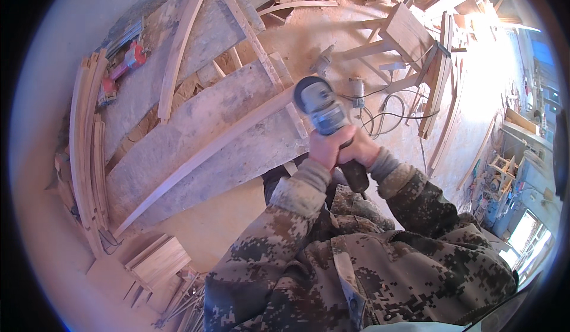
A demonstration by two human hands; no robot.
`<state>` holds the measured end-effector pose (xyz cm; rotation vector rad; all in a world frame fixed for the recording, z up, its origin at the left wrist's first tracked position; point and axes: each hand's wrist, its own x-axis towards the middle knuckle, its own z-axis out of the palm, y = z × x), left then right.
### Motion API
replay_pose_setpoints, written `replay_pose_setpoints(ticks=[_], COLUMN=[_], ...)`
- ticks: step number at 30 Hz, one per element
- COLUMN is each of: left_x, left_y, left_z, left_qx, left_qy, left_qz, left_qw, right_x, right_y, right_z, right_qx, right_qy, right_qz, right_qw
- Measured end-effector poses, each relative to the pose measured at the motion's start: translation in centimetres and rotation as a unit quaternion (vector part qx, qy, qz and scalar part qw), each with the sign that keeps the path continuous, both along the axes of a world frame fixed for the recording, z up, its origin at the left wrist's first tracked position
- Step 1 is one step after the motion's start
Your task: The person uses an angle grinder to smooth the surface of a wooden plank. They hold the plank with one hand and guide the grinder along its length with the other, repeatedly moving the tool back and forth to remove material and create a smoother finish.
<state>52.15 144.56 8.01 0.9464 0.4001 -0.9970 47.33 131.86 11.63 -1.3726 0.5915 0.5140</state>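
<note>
Both hands are clamped on an angle grinder point(325, 113): the left hand point(325, 148) grips its body and the right hand point(360, 149) sits just beside it on the rear handle. The tool's long axis runs from the hands up and to the far left, its disc resting at the right end of a long curved wooden strip point(205, 153). That strip lies on the desk point(178, 124), sweeping away to the near left, nearer the left hand.

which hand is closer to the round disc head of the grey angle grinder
Left. The left hand grips the grinder's body just behind the round disc head; the right hand holds the dark rear handle, farther back.
</note>
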Motion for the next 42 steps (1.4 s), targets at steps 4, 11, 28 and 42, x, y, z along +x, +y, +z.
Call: replay_pose_setpoints(ticks=[4, 11, 28, 42], left_x=[1.2, 2.0, 0.3, 1.8], left_y=[-5.1, -2.3, 28.5, 62.7], left_z=[0.2, 1.0, 2.3, -1.6], left_qx=[-0.033, 0.019, 0.0, -0.031], left_qy=[-0.031, -0.064, -0.02, 0.033], left_qz=[-0.059, -0.036, 0.215, 0.432], left_qw=[0.997, 0.997, 0.977, 0.901], right_x=[-1.2, 0.3, 4.8, 13.4], right_y=[-3.6, -1.9, 27.3, 62.6], right_z=[-0.4, -0.6, 0.2, -2.1], right_qx=[0.011, 0.03, 0.011, 0.024], right_qy=[-0.022, -0.029, -0.037, -0.033], right_qz=[-0.106, -0.065, 0.188, 0.433], right_qw=[0.994, 0.997, 0.981, 0.9])
